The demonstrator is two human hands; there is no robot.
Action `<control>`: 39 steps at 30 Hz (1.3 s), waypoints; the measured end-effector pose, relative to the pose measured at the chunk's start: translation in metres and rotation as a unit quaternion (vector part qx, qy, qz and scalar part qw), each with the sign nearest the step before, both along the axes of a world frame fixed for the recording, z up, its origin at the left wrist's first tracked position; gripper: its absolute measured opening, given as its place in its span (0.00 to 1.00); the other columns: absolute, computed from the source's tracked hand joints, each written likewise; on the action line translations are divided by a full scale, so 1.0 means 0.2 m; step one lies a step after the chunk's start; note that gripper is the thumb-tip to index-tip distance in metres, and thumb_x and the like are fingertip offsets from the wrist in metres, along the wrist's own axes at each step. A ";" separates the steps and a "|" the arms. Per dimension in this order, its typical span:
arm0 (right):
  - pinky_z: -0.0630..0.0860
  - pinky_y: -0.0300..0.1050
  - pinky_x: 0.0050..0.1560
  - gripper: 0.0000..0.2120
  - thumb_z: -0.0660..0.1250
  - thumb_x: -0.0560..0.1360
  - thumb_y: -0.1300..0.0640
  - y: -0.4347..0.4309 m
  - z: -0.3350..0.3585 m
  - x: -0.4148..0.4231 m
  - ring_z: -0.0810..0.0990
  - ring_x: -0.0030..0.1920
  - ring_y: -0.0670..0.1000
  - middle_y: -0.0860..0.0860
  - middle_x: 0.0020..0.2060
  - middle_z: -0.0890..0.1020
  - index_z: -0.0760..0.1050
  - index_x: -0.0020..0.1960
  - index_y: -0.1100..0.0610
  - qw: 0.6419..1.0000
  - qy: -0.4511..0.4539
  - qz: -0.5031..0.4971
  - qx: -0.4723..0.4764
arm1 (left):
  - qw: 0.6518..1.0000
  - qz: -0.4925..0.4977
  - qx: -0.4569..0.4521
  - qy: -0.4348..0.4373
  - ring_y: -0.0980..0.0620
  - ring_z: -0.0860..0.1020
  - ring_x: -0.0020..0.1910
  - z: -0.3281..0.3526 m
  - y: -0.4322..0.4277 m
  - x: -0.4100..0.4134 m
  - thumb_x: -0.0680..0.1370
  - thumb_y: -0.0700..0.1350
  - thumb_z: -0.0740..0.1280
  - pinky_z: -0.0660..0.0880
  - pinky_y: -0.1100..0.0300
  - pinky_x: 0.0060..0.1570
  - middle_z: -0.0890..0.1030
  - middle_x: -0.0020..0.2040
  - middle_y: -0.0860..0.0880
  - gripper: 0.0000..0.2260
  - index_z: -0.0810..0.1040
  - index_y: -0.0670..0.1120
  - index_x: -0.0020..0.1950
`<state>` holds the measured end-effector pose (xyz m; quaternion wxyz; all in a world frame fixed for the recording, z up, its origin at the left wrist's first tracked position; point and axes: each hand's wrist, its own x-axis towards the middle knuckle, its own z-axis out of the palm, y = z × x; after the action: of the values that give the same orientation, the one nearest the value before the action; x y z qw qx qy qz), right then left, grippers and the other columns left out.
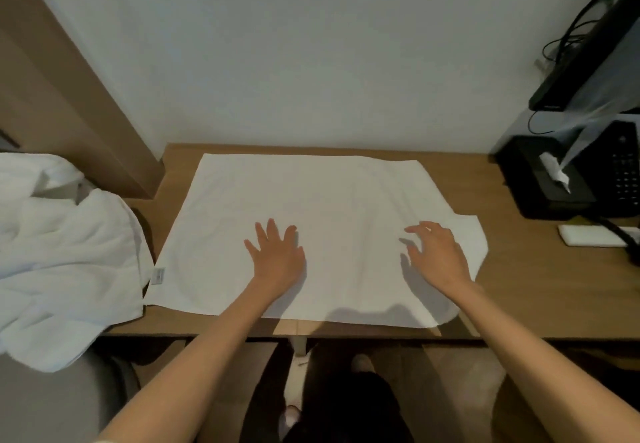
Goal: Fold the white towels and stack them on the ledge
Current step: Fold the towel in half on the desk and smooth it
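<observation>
Left hand [277,255] flat on towel [311,193], right hand [438,255] splayed near its right edge

I can read no text from here. The towel [311,217] carries a small tag [158,275] at its near-left corner, the print too blurred to make out. The dark keypad [625,179] at far right shows rows of pale button marks, none legible to me.
</observation>
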<state>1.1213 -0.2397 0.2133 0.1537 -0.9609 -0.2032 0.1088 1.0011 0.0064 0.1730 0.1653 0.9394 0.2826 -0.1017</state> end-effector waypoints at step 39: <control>0.68 0.41 0.44 0.18 0.69 0.72 0.57 -0.05 -0.23 0.56 0.73 0.49 0.53 0.52 0.53 0.69 0.68 0.59 0.58 0.985 0.131 0.083 0.072 | 0.995 0.035 -0.023 0.086 0.36 0.35 0.74 -0.24 -0.38 0.75 0.78 0.65 0.47 0.41 0.26 0.64 0.46 0.77 0.55 0.28 0.47 0.61 0.77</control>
<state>1.2340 -0.2496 0.1663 0.2381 -0.9047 -0.2673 0.2309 1.1504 -0.0698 0.1258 0.1651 0.9130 0.3256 -0.1822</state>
